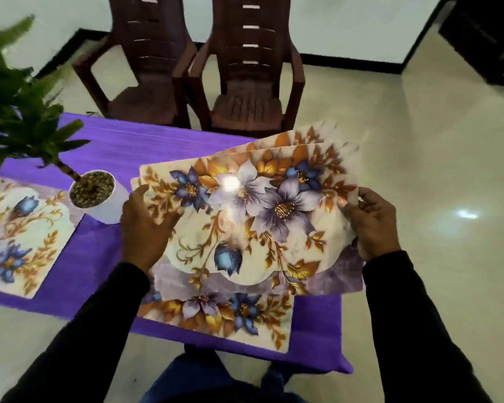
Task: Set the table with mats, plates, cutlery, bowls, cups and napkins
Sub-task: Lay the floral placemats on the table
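I hold a small stack of floral place mats (253,216) above the right end of the purple-clothed table (128,146). My left hand (146,225) grips the stack's left edge, thumb on top. At the right edge my right hand (373,222) pinches the mats. At least two mats are fanned in the stack. One floral mat (224,312) lies flat on the table under the stack, near the front edge. A further mat (21,237) lies flat at the table's left.
A potted green plant in a white pot (99,199) stands mid-table, just left of my left hand. Two dark brown plastic chairs (245,82) stand behind the table. Shiny cream floor (434,170) spreads to the right.
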A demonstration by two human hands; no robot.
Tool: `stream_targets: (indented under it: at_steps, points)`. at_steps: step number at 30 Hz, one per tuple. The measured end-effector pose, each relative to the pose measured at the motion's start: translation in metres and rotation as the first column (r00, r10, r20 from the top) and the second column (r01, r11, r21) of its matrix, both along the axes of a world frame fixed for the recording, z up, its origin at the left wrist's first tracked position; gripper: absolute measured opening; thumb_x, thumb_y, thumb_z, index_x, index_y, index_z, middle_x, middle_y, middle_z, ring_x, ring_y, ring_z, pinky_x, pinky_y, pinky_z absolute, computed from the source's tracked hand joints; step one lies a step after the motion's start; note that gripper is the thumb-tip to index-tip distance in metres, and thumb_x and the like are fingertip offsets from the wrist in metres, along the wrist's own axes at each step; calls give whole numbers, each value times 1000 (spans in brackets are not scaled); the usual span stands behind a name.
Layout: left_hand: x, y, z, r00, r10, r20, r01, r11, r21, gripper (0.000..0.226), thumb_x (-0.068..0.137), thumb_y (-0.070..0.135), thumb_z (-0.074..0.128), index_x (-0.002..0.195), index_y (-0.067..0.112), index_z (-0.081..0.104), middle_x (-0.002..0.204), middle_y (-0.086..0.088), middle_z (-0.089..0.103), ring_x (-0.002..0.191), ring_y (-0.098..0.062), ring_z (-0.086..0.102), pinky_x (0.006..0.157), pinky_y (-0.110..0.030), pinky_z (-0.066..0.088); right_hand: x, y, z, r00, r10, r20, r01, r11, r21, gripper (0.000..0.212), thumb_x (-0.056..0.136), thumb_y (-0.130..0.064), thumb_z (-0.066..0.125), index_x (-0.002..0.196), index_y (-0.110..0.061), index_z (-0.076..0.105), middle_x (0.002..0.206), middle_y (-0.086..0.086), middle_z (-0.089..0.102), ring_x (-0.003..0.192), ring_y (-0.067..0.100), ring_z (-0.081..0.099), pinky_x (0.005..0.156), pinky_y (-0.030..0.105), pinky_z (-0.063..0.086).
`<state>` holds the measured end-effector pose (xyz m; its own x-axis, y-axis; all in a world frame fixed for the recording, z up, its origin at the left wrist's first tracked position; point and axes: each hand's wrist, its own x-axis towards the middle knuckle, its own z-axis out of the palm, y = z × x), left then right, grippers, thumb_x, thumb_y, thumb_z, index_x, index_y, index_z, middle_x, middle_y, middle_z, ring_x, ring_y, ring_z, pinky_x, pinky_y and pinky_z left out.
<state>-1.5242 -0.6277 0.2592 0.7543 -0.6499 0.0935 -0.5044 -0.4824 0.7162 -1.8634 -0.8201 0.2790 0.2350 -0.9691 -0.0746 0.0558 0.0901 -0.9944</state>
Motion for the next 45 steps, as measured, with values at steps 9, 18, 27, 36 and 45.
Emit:
stream_targets:
  at_steps: [9, 18, 27, 36, 45]
  points:
    - [-34, 48, -57, 695, 392, -602, -458, 888, 49, 39, 98, 23, 63, 133, 7, 54, 122, -8, 64, 100, -28, 64, 61, -24, 49, 14, -30, 8, 986, 143, -90, -146, 989, -19, 24, 85, -1, 72, 107, -11, 75, 101, 13, 75, 85, 27, 70, 82, 45, 57]
    - [-43, 54, -81, 608, 341, -717, -483, 875, 6, 14, 97, 30, 61, 97, 22, 73, 101, 1, 76, 101, -27, 70, 94, -49, 56, 19, -57, 32, 957, 97, -273, -144, 977, -159, 25, 85, -8, 76, 105, -23, 75, 99, 5, 77, 85, 21, 74, 78, 40, 61]
    - [-127, 34, -83, 508, 420, -752, -715, 692, -97, 11, 97, 12, 65, 99, 17, 74, 98, -4, 78, 97, -27, 73, 84, -40, 59, 43, -102, 12, 841, 99, -531, -356, 842, -406, 31, 89, -2, 63, 118, -9, 71, 102, -8, 65, 98, 17, 65, 91, 27, 53]
    - [-247, -4, -53, 375, 552, -745, -900, 411, -149, 17, 99, 5, 60, 93, 15, 72, 105, -7, 74, 97, -27, 69, 82, -34, 55, 10, -166, 6, 716, 330, -616, -629, 687, -363, 35, 92, -2, 53, 125, -11, 64, 117, 8, 69, 102, 22, 62, 91, 26, 47]
    - [-289, -5, -73, 272, 493, -827, -936, 333, -110, 15, 100, 12, 60, 108, 12, 72, 116, -11, 74, 111, -36, 68, 99, -54, 52, -12, -209, 27, 482, 440, -757, -755, 647, -104, 17, 86, -17, 70, 99, -17, 59, 94, -2, 64, 79, 17, 59, 68, 22, 41]
